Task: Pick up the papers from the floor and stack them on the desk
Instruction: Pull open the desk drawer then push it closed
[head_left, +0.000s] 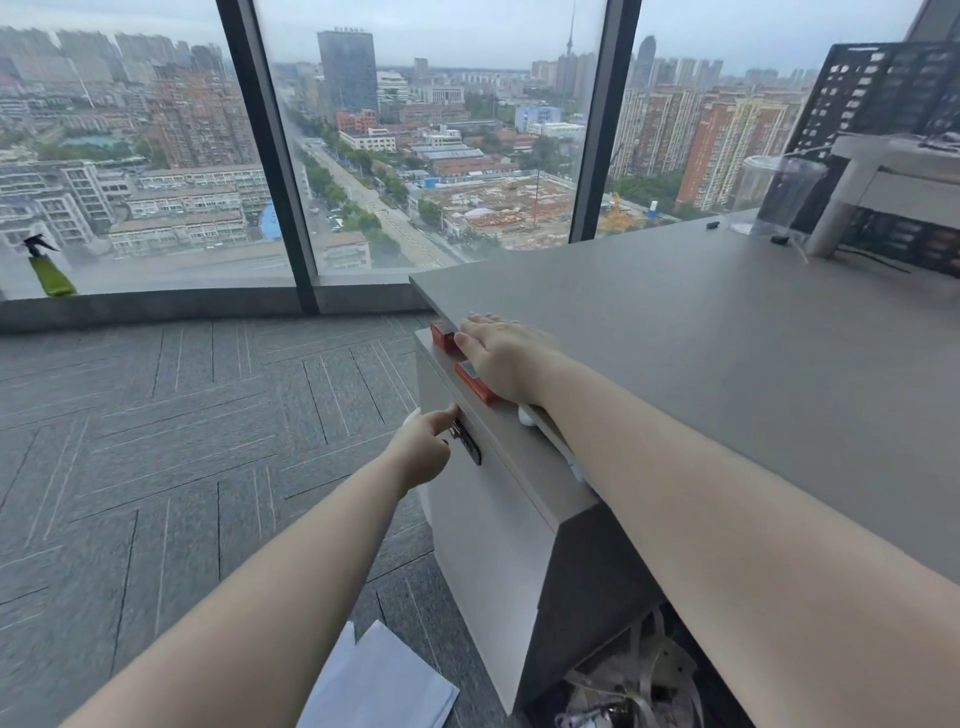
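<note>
White papers (379, 686) lie on the grey carpet at the bottom of the view, beside the cabinet's near corner. The grey desk (701, 332) spreads to the right. My right hand (501, 358) lies flat, fingers apart, at the desk's left edge above the cabinet top, holding nothing. My left hand (423, 452) reaches to the front of the white cabinet (483, 540), its fingers curled at the black lock (467, 444). Whether they grip anything is hidden.
Red boxes (470, 376) sit on the cabinet top under the desk edge. A clear plastic cup (779, 195) and a white stand (878, 182) are at the desk's far right. Floor-to-ceiling windows (431, 135) lie ahead. Bags (634, 691) fill the space under the desk.
</note>
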